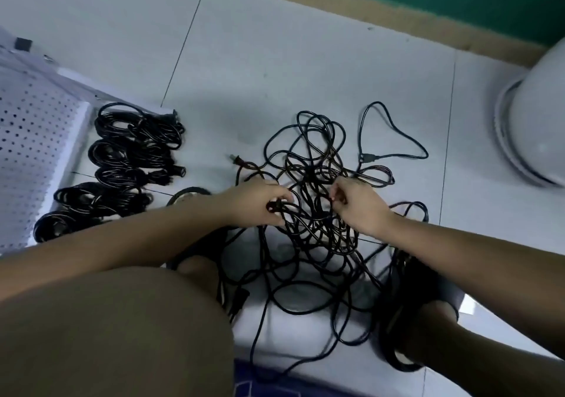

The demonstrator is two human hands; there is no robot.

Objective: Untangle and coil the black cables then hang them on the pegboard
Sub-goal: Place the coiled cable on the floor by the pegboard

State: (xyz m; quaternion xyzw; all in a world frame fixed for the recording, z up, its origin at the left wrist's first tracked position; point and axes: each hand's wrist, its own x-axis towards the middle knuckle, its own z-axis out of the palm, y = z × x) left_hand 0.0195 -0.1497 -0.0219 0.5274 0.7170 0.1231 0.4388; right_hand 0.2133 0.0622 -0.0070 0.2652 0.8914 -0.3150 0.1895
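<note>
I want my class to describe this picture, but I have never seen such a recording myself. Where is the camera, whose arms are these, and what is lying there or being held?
There is no machine here. A person wears one wide-angle camera on the head, so you look down along their own bare arms. Below them is a pale grey tiled floor. In the middle lies a loose tangle of black cables. The left hand grips strands on one side of it, and the right hand pinches a strand on the other. Further left, several coiled black cable bundles lie in a row beside a white perforated pegboard. No cable hangs on the part of the board that shows.
</note>
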